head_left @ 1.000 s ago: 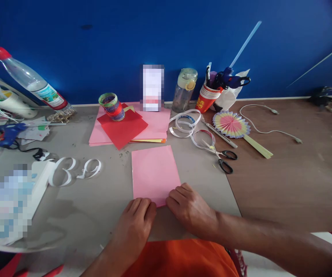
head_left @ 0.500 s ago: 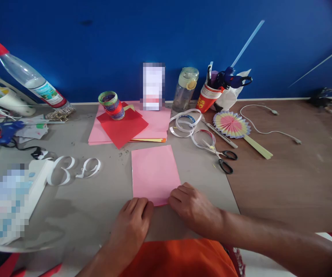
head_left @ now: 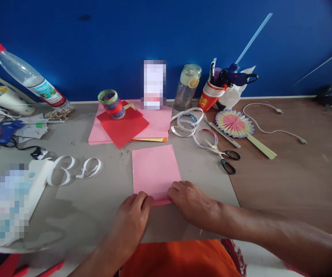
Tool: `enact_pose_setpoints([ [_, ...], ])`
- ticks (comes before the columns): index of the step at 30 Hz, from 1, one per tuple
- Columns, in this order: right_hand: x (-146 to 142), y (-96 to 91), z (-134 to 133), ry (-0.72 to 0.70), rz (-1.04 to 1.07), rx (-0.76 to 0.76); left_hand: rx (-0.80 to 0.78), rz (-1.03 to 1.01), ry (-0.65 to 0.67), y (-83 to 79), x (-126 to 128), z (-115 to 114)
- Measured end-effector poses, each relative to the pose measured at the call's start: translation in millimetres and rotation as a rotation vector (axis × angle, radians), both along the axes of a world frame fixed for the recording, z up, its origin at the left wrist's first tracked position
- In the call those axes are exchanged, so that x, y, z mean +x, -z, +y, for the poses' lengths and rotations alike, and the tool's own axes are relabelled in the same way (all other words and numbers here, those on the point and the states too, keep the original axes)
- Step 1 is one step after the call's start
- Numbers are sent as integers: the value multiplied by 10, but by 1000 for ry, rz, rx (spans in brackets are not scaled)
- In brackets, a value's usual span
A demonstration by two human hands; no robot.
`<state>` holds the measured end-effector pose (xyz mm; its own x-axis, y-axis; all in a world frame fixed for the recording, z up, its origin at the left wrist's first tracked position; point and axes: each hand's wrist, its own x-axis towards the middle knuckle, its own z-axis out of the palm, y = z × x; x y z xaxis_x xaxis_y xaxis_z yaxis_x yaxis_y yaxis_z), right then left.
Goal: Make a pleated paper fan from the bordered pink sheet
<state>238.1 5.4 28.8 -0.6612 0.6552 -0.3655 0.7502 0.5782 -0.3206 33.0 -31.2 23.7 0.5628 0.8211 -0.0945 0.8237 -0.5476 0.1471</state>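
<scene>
A sheet of pink paper [head_left: 155, 169] lies on the grey table top right in front of me. Its near edge is turned up in a narrow fold between my two hands. My left hand [head_left: 135, 209] has its fingers curled and pressed on the near left corner. At the near right corner, my right hand [head_left: 184, 198] pinches the paper's edge, fingers bent. Both thumbs are mostly hidden. Open scissors with black handles [head_left: 226, 157] lie to the right, beyond my right hand.
Behind the sheet lie stacked pink paper [head_left: 158, 125] and red paper [head_left: 122, 129], with a roll of tape [head_left: 112, 105] on top. Rightward are tape rolls [head_left: 206, 137], a paper fan [head_left: 235, 124], a cup of tools [head_left: 210, 94] and a water bottle [head_left: 187, 86]. A glue gun [head_left: 7, 130] lies left.
The near edge of the pink paper now shows a raised narrow fold. Both hands have shifted slightly away from me, still at the corners. The camera view has moved a little.
</scene>
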Motion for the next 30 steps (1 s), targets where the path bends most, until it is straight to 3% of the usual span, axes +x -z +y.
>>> enact_pose_setpoints([
  [14, -33, -53, 69, 13, -40, 21, -99, 53, 44, 22, 14, 130],
  [21, -27, -27, 76, -48, -82, 165, -73, 85, 62, 4, -5, 143],
  [30, 12, 36, 131, -78, -55, 165, -41, 44, 39, 79, -31, 136],
])
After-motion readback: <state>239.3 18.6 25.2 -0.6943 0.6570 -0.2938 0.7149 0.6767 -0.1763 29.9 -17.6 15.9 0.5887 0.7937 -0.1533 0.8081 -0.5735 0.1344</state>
